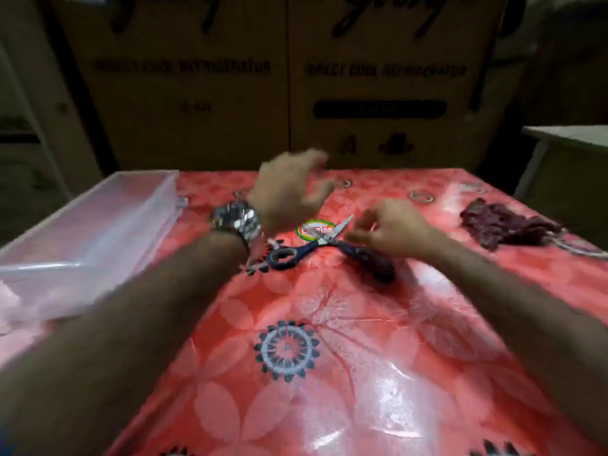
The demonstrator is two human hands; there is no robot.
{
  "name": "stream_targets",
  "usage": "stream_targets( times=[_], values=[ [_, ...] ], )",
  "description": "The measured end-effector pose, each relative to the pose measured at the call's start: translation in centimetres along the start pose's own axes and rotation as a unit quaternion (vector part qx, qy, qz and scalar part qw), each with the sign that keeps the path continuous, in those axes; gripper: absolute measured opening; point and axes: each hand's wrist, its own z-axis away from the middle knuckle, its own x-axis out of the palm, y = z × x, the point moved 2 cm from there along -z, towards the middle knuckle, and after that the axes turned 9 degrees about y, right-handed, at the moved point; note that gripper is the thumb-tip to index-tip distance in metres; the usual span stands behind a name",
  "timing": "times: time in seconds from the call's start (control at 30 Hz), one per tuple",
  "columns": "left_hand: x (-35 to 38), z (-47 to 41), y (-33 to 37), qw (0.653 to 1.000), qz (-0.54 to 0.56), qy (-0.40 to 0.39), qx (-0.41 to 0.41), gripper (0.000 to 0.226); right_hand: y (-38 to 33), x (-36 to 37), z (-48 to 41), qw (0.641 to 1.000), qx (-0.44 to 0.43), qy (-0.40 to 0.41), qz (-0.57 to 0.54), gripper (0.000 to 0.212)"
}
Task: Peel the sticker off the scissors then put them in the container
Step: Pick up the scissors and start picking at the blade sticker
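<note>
Nearest my view are the two bare forearms, reaching in from the lower corners over a glossy red flowered tablecloth [332, 393].

The scissors [309, 247] lie flat on that cloth near the middle of the table, blades spread and pointing away to the right, with the blue handles toward me. One handle ring is in plain sight on the left; the other runs under the right hand [393, 230]. A round sticker [312, 226], white with a green and red rim, sits at the blades. I cannot tell whether it is stuck to the metal or lies on the cloth beneath.

The right hand's fingers curl down onto the scissors close to the pivot, but the blur is heavy, and I cannot tell whether they actually pinch anything. The left hand [286, 192] hangs in the air just beyond the scissors, touching nothing, its fingers loose and spread. It holds nothing. A metal wristwatch [237, 220] is on that wrist.

The container [164, 205] — a long clear plastic box with no lid on it — stands at the left edge of the table, well apart from the scissors. On the far right of the cloth lies a crumpled dark maroon bundle [503, 225]. Behind the table stand large cardboard boxes [197, 93] with blurred print.
</note>
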Motion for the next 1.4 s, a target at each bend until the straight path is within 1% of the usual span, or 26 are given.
stream_targets(
  times=[0.03,0.1,0.13,0.2,0.27,0.43,0.6,0.67,0.73,0.8,0.87,0.93,1.0,1.03,1.07,1.1,1.13,1.17,1.2,1.23,1.27,1.3,1.33,1.37,1.4],
  values=[
    [0.3,1.2,-0.2,1.0,0.012,0.01,-0.026,0.056,-0.1,0.6,0.6,1.0,0.011,-0.014,0.003,0.038],
    [0.7,3.1,-0.8,0.997,0.008,0.024,-0.068,0.048,-0.4,1.2,1.2,0.999,0.036,-0.014,0.007,0.04],
    [1.0,4.4,-1.0,0.996,-0.009,0.002,-0.088,0.044,-0.8,1.6,1.6,0.999,0.043,-0.023,0.015,0.039],
    [1.2,4.8,-1.4,0.993,-0.012,-0.023,-0.114,0.037,-1.4,1.2,1.6,0.999,0.05,-0.012,0.009,0.033],
    [1.0,5.0,-1.9,0.991,0.007,-0.026,-0.129,0.034,-1.8,1.1,1.6,0.999,0.045,0.001,0.007,0.029],
    [1.4,5.9,-1.9,0.988,0.019,-0.024,-0.153,0.032,-2.1,2.0,1.1,0.998,0.06,-0.011,-0.02,0.018],
    [1.1,5.8,-0.4,0.984,0.046,-0.009,-0.17,0.027,-1.6,2.5,1.1,0.995,0.082,0.005,-0.065,0.007],
    [1.1,5.9,0.3,0.983,0.053,-0.019,-0.175,0.025,-1.5,2.6,1.2,0.994,0.083,0.017,-0.076,0.006],
    [1.4,6.1,0.9,0.981,0.06,-0.034,-0.181,0.027,-1.5,2.7,1.2,0.992,0.09,0.022,-0.09,0.007],
    [1.7,6.3,1.4,0.977,0.091,-0.034,-0.191,0.031,-1.4,2.7,1.1,0.99,0.097,0.027,-0.102,0.007],
    [2.3,6.4,1.6,0.969,0.121,-0.033,-0.214,0.035,-1.3,2.4,1.0,0.987,0.093,0.05,-0.118,0.007],
    [2.7,6.7,1.9,0.958,0.144,-0.038,-0.244,0.04,-1.3,1.9,1.0,0.983,0.084,0.083,-0.141,0.014],
    [2.9,6.9,2.4,0.946,0.183,-0.036,-0.267,0.044,-1.5,1.2,1.1,0.979,0.073,0.111,-0.155,0.029],
    [3.1,6.9,2.8,0.945,0.181,-0.037,-0.269,0.046,-1.7,0.9,1.1,0.978,0.065,0.125,-0.153,0.033],
    [3.1,6.9,3.3,0.944,0.18,-0.042,-0.274,0.047,-1.9,0.7,1.1,0.978,0.058,0.137,-0.149,0.031],
    [3.2,7.0,3.6,0.934,0.193,-0.05,-0.297,0.049,-2.1,0.6,1.1,0.976,0.051,0.149,-0.148,0.026],
    [3.4,7.1,3.9,0.899,0.257,-0.062,-0.349,0.048,-2.3,0.4,1.1,0.974,0.044,0.16,-0.153,0.022],
    [3.6,7.2,4.2,0.836,0.354,-0.077,-0.413,0.046,-2.5,0.3,1.2,0.971,0.035,0.174,-0.162,0.021],
    [3.7,7.3,4.5,0.759,0.446,-0.081,-0.468,0.044,-2.8,0.2,1.4,0.967,0.028,0.186,-0.172,0.021],
    [3.7,7.3,4.6,0.693,0.513,-0.067,-0.502,0.044,-3.0,0.1,1.5,0.963,0.02,0.197,-0.184,0.021],
    [3.7,7.1,4.6,0.65,0.554,-0.036,-0.519,0.045,-3.3,0.0,1.7,0.958,0.014,0.205,-0.2,0.019],
    [3.8,7.0,4.4,0.619,0.581,-0.002,-0.528,0.045,-3.7,-0.2,2.0,0.953,0.007,0.208,-0.22,0.016],
    [3.6,6.8,4.3,0.599,0.594,0.03,-0.537,0.044,-4.2,-0.4,2.2,0.948,0.0,0.206,-0.242,0.014],
    [3.6,6.7,4.2,0.584,0.598,0.057,-0.546,0.043,-4.6,-0.6,2.4,0.945,-0.012,0.203,-0.258,0.013],
    [3.5,6.7,4.0,0.577,0.594,0.078,-0.555,0.042,-4.9,-0.6,2.6,0.942,-0.026,0.204,-0.265,0.013]
  ],
)
